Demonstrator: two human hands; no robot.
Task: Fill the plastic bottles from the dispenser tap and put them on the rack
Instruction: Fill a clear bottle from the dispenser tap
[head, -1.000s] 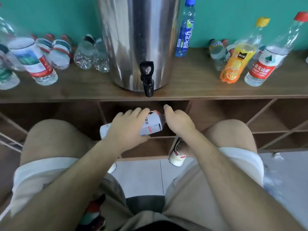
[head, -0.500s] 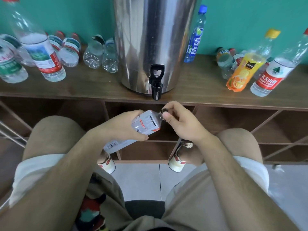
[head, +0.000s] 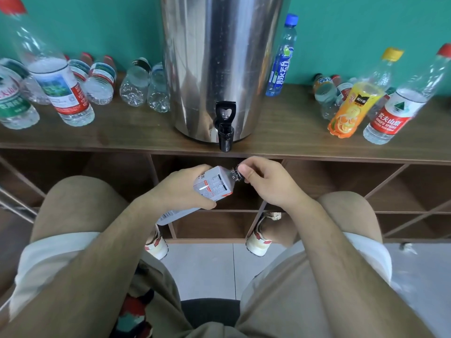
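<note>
A steel dispenser (head: 219,64) stands on the wooden rack top (head: 280,140), its black tap (head: 225,130) hanging over the front edge. Just below the tap I hold a white-labelled plastic bottle (head: 213,185), tilted with its neck up and to the right. My left hand (head: 181,189) grips the bottle's body. My right hand (head: 264,181) pinches the dark cap (head: 238,173) at the neck between thumb and fingers. The bottle's lower end shows under my left wrist.
Several clear bottles stand and lie on the rack top left of the dispenser (head: 70,93). A blue bottle (head: 281,57), an orange juice bottle (head: 353,103) and a red-labelled water bottle (head: 395,111) stand on the right. Open wooden compartments (head: 329,186) lie under the top, beyond my knees.
The bottle rose from near level to a tilt under the tap. My right hand moved from the bottle's end to pinching its cap. My view shifted a little lower and closer.
</note>
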